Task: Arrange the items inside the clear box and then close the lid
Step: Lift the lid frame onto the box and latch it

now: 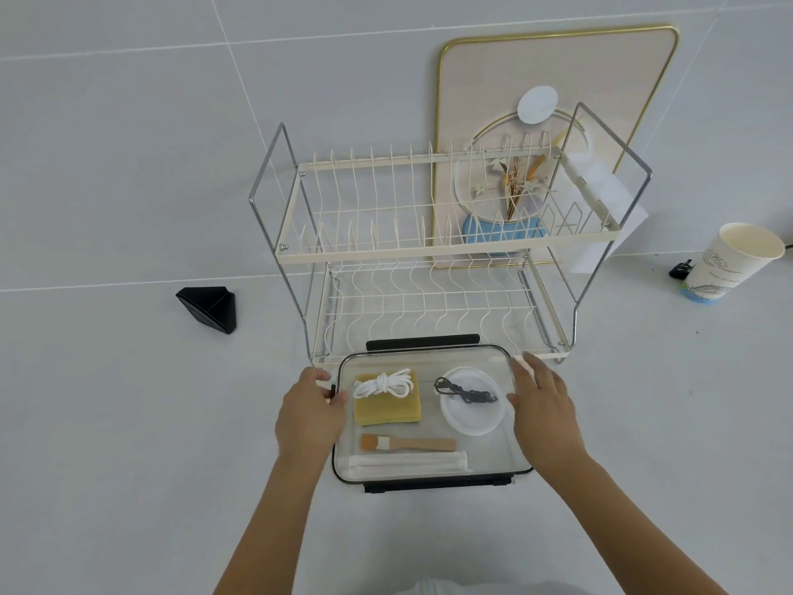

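Observation:
The clear box (429, 476) sits on the grey surface in front of me with its clear lid (429, 358) on top. Through the lid I see a yellow sponge (386, 410) with a coiled white rope (382, 385) on it, a white round dish (472, 416) holding a black cord (465, 392), a small wooden brush (407, 443) and a clear tube (407, 461). My left hand (311, 412) grips the box's left edge. My right hand (543, 405) rests on the right edge, fingers spread along the lid.
A two-tier wire dish rack (429, 242) stands right behind the box. A framed picture (600, 79) leans behind the rack. A paper cup (725, 264) lies at the right, with a small black clip (680, 268) beside it. A black triangular object (210, 309) sits at the left.

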